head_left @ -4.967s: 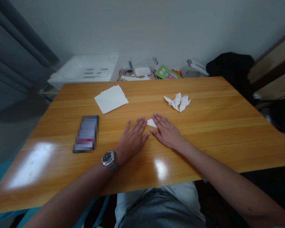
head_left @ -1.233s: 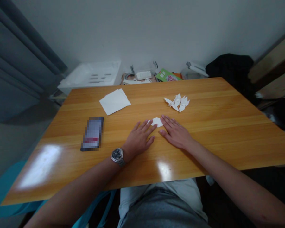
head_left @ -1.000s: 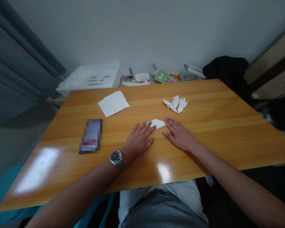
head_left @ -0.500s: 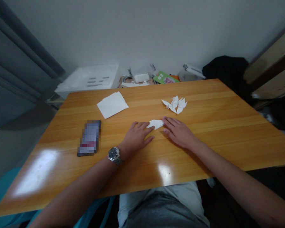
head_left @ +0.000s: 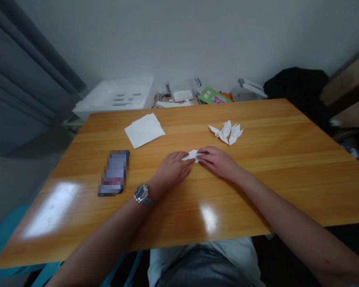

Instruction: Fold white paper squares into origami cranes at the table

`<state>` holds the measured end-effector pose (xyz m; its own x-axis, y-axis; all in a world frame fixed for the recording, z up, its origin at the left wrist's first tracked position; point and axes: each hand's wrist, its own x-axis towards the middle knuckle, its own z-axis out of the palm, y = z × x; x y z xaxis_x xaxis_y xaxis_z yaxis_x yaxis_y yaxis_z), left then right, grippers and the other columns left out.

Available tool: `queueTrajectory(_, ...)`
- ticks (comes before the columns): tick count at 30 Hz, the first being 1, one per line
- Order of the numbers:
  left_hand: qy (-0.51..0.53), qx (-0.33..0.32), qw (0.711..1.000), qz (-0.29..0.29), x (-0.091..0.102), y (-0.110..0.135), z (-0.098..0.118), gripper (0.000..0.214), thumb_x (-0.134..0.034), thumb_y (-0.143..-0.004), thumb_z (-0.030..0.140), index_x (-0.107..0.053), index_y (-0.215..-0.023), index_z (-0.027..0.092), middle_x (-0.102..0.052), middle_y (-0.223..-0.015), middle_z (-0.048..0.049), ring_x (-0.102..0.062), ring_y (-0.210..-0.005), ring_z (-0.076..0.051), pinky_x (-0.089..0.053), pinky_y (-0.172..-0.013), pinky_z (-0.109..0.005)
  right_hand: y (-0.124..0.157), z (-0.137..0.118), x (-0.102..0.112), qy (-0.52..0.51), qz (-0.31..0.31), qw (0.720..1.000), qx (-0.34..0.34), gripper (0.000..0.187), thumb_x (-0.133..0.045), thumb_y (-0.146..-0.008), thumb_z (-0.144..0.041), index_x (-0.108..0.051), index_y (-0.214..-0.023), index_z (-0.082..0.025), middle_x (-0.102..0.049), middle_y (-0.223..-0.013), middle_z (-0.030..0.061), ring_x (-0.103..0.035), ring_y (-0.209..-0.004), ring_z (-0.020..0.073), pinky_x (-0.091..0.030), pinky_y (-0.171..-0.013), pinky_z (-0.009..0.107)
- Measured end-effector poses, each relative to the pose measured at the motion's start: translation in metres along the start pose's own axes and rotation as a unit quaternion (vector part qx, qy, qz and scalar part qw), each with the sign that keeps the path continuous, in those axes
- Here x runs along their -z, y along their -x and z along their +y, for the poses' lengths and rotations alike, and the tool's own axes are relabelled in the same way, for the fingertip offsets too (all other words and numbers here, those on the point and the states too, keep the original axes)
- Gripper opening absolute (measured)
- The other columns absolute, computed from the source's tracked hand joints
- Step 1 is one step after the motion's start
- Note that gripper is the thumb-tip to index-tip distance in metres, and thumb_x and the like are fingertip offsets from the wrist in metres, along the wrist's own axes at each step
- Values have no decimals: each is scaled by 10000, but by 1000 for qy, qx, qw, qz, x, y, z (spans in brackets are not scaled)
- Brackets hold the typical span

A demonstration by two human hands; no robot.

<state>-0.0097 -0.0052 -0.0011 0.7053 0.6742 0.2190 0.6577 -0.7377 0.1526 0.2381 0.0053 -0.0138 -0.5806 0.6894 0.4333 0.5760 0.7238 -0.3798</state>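
Observation:
A small folded white paper (head_left: 192, 155) lies on the wooden table (head_left: 257, 171), near its middle. My left hand (head_left: 172, 170), with a wristwatch on the wrist, rests on the table with its fingers curled onto the paper's left side. From the right, my right hand (head_left: 217, 161) pinches the paper's right edge with its fingertips. Both hands meet over the paper and hide part of it.
Several finished white paper cranes (head_left: 227, 132) lie beyond my right hand. A stack of white paper sheets (head_left: 144, 130) sits at the back left, a phone (head_left: 114, 172) at the left. Behind the table are a white tray (head_left: 116, 95), clutter and a black bag (head_left: 299, 85).
Both hands lay flat beside the paper a second ago. Their fingers have since curled in and closed on it, the right hand sliding left over its edge.

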Motion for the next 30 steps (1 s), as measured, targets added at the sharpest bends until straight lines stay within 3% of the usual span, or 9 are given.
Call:
queueTrajectory(6, 35, 2, 999, 14, -1, 3, -2, 342, -528, -1024, 306, -673, -1316, 203, -612, -1359, -137, -577, -1237, -285, -486, -1083, -460, 4, -2, -7, -39, -8, 999, -6, 192, -589, -998, -196, -776, -1031, -169, -727, -1112, 139, -678, -1027, 247, -569, -922, 426)
queueTrajectory(15, 91, -17, 996, 10, -6, 1, 2, 276, -597, -1007, 357, -679, -1234, 224, -659, -1174, -79, -602, -1067, -241, -503, -972, -404, 11, -7, -3, -99, -20, 995, -23, 108, -661, -956, -186, -763, -988, -203, -731, -1088, 104, -686, -1007, 229, -561, -894, 391)
queueTrajectory(22, 84, -2, 996, 36, -13, -4, 4, 236, -605, -1005, 366, -711, -1177, 243, -673, -1131, -58, -598, -1010, -228, -490, -895, -380, 10, -10, -1, -109, -23, 993, -29, 85, -671, -951, -187, -752, -972, -202, -726, -1051, 94, -682, -977, 221, -556, -870, 381)
queueTrajectory(30, 93, -2, 995, 21, -9, -7, 6, 216, -564, -1029, 337, -740, -1046, 214, -699, -1088, -55, -616, -990, -216, -490, -899, -367, 9, -10, 0, -115, -19, 993, -31, 109, -653, -969, -212, -762, -961, -216, -726, -1037, 86, -679, -974, 216, -553, -876, 381)
